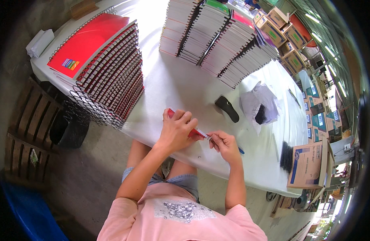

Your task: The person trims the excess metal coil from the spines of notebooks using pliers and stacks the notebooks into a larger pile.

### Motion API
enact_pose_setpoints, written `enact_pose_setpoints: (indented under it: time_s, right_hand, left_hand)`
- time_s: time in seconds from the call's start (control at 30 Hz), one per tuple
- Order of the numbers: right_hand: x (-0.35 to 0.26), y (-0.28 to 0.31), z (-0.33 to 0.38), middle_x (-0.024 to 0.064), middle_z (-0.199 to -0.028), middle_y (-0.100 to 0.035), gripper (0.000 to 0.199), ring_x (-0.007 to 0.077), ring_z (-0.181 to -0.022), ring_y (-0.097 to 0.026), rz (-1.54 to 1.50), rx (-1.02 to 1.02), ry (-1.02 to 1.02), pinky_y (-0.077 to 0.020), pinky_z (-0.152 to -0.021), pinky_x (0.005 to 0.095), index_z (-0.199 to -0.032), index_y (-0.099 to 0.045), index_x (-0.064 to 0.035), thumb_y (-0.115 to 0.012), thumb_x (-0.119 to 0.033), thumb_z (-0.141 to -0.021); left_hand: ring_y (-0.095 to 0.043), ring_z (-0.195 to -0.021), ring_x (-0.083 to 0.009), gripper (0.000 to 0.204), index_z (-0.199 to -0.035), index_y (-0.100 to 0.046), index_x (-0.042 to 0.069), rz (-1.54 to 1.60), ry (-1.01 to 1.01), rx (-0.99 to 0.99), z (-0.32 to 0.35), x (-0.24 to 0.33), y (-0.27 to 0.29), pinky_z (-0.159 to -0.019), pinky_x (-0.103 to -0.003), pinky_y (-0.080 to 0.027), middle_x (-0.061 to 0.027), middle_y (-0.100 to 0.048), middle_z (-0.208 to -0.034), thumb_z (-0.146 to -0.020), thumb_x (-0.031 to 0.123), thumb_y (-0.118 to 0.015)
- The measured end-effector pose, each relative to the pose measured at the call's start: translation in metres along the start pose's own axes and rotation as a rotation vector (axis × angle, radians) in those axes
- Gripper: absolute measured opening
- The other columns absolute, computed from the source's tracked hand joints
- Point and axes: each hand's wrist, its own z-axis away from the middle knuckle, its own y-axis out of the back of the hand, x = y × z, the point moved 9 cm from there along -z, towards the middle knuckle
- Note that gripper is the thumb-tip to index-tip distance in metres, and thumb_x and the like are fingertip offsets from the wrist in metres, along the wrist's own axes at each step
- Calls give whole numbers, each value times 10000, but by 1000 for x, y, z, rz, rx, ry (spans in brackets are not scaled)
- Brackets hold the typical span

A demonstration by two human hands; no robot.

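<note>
My left hand (177,126) is wrapped round a red-covered notebook (198,132), held nearly edge-on above the table's front edge. At the notebook's right end, my right hand (224,145) pinches with thumb and fingers. What lies in that pinch is too small to make out; it may be the end of the binding wire. Beyond my hands lies a black elongated object (227,108) of unclear kind. Right of it sits a crumpled whitish bag (259,100) with something black in its opening. A blue, pen-like thing (241,151) lies just past my right hand.
A tall stack of red spiral notebooks (108,60) stands at the left of the white table (173,76). Several more notebook stacks (213,40) rise at the back. Black binding coils (286,156) and a cardboard box (305,166) are at the right. A wooden slatted pallet (28,128) is at the left.
</note>
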Motion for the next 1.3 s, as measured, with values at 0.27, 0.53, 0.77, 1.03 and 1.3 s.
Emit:
enact_pose_setpoints:
  time_s: [0.27,0.53,0.77,1.03,1.3]
  right_hand:
    - [6,76,-58,122,-903,-614,314,282,-810,-589,859,457,219,-462,-742,377,-1098,-564,-49,-582,-91,-787]
    - [30,92,-59,122,-925,-629,284,215,-845,-603,-463,304,105,-472,-759,329,-973,-578,14,-579,17,-689]
    - [27,-8,-21,143,-842,-657,78,259,-868,-628,-527,10,112,-476,-876,395,-811,-596,12,-588,25,-735]
    - [2,11,-20,116,-846,-668,212,184,-826,-629,-149,145,175,-481,-826,310,-868,-661,18,-562,117,-708]
    - [-23,6,-21,93,-870,-686,290,166,-822,-640,-587,78,567,-483,-803,272,-871,-687,7,-535,120,-651]
  left_hand:
    - [-409,-1073,-297,490,-777,-554,117,132,4,-46,-1,-5,10,-874,-442,-307,-86,-448,-1203,-539,485,-773]
    - [-353,-1130,-338,492,-767,-522,75,160,-2,-66,3,-9,7,-926,-505,-275,-117,-421,-1234,-571,455,-767]
    - [-357,-1125,-348,479,-770,-501,66,211,-34,-57,3,-4,3,-933,-555,-263,-122,-433,-1219,-583,418,-767]
    - [-366,-1134,-355,477,-771,-506,75,223,-45,-95,0,-4,1,-909,-521,-304,-118,-426,-1236,-542,387,-786]
    - [-376,-1081,-344,569,-803,-529,82,295,28,-18,-3,-23,4,-888,-455,-365,-118,-368,-1276,-458,410,-840]
